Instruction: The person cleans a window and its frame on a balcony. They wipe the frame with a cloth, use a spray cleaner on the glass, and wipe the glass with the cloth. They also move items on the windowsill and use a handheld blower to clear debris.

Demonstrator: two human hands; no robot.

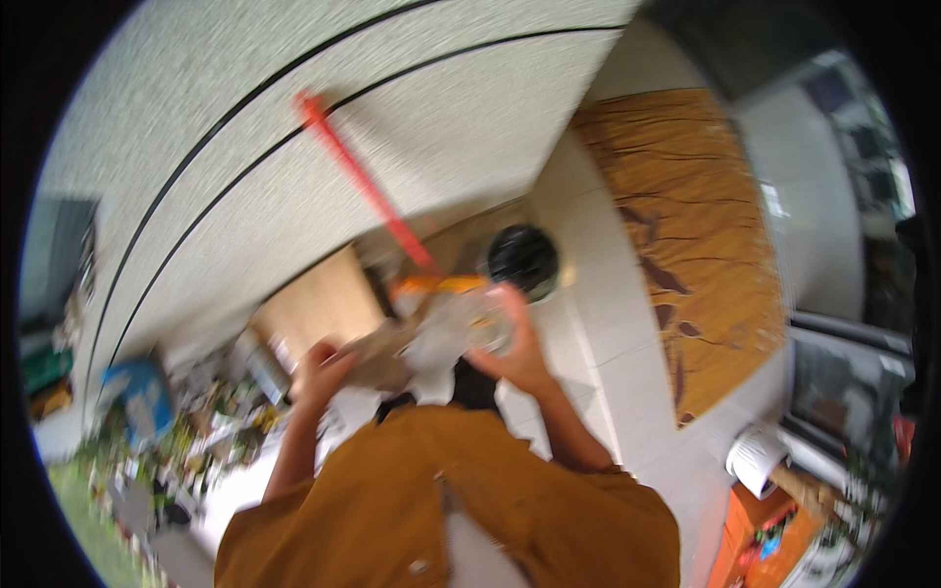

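Both hands are raised in front of my body, and the picture is blurred by motion. My left hand [322,370] grips a greyish-brown flat item [381,356], perhaps cloth or cardboard. In my right hand [518,349] is a clear, crinkled plastic item [452,323], perhaps a bag or container, with something small and yellowish in it. The two items meet or overlap between the hands; which, I cannot tell. Just beyond my right hand stands a round black bin or bucket [523,259]. A red pole [367,191] leans against the wall, its lower end beyond the clear item.
An orange-brown patterned mat [706,250] lies on the tiled floor to the right. A light wooden board [323,305] stands by the wall at left. A white pot [757,459] and an orange box [761,540] are at lower right. Cluttered items and a blue object [140,400] are at left.
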